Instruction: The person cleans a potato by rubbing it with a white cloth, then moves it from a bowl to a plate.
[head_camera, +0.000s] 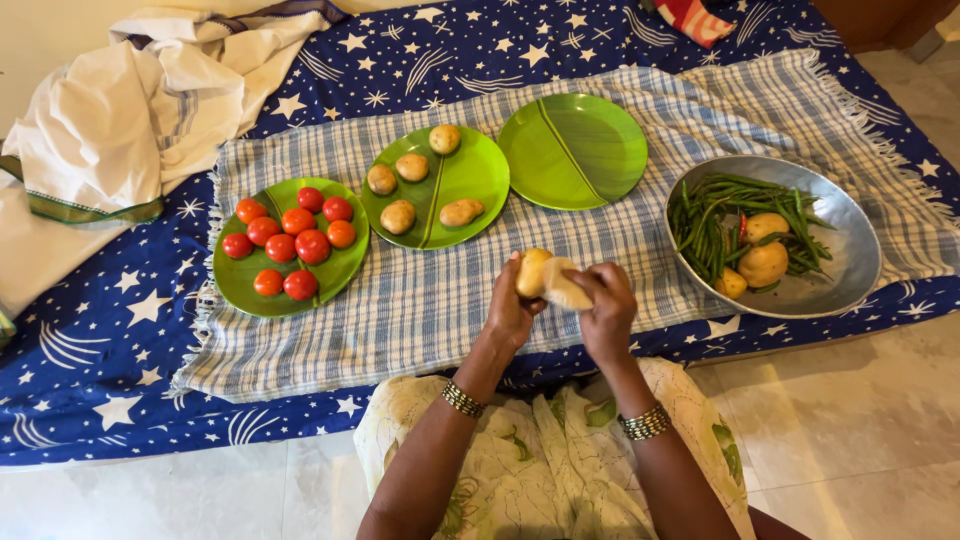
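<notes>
both hands hold things over the checked cloth (420, 310): left hand (508, 312) grips a potato (531, 271), right hand (603, 310) pinches a pale piece (566, 289) against it. beyond, sorted green plates: tomatoes (290, 247), potatoes (420, 185), one empty (573, 150); steel bowl (845, 250) of beans right.

Potato (533, 271): lower part hidden by left hand (510, 310) fingers. Pale piece (565, 285) beside it, under right hand (605, 310): possibly peel or cloth, too blurred to tell. Red-striped item (693, 18), far beyond right hand: cut by top edge. White cloth (120, 130), far left of left hand: cut by edge.
</notes>
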